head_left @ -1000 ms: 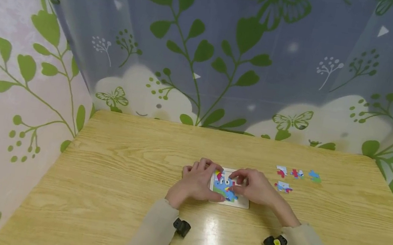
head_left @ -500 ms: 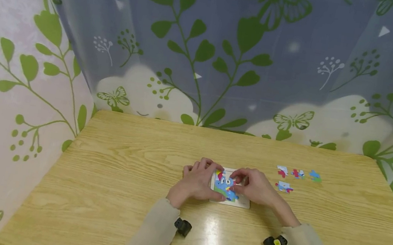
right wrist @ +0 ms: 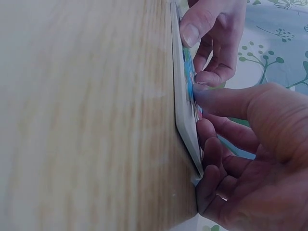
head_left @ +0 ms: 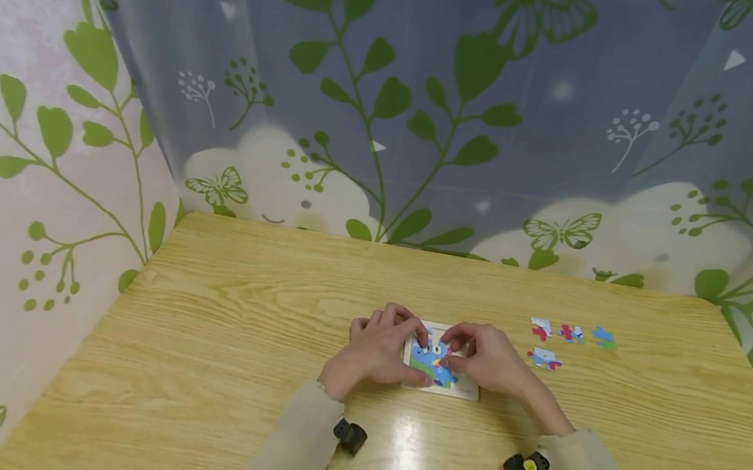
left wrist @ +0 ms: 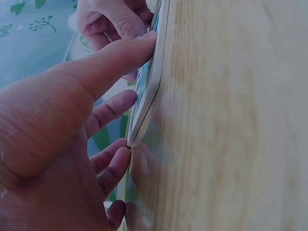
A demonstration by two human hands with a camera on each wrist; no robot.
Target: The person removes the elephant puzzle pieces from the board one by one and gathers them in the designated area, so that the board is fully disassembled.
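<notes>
A jigsaw puzzle in a pale tray point(head_left: 466, 393) lies on the table, its picture point(head_left: 427, 361) showing a blue figure with white eyes. My left hand point(head_left: 378, 348) steadies the tray's left side: the thumb presses at the front edge, the index finger reaches onto the picture, and other fingers touch the side, as the left wrist view shows. Between thumb and index finger my right hand point(head_left: 492, 361) pinches a puzzle piece point(head_left: 451, 352) low over the tray's right part; the fingers hide most of it. Its other fingers rest by the tray edge in the right wrist view.
Several loose puzzle pieces lie to the right of the tray, among them a red and white one point(head_left: 540, 329), a blue and green one point(head_left: 603, 337) and a nearer one point(head_left: 543, 360). A patterned curtain point(head_left: 394, 109) hangs behind the wooden table point(head_left: 224, 342).
My left index finger has moved from the tray's upper left corner inward onto the picture beside the eyes. My right hand stays almost still at the same spot.
</notes>
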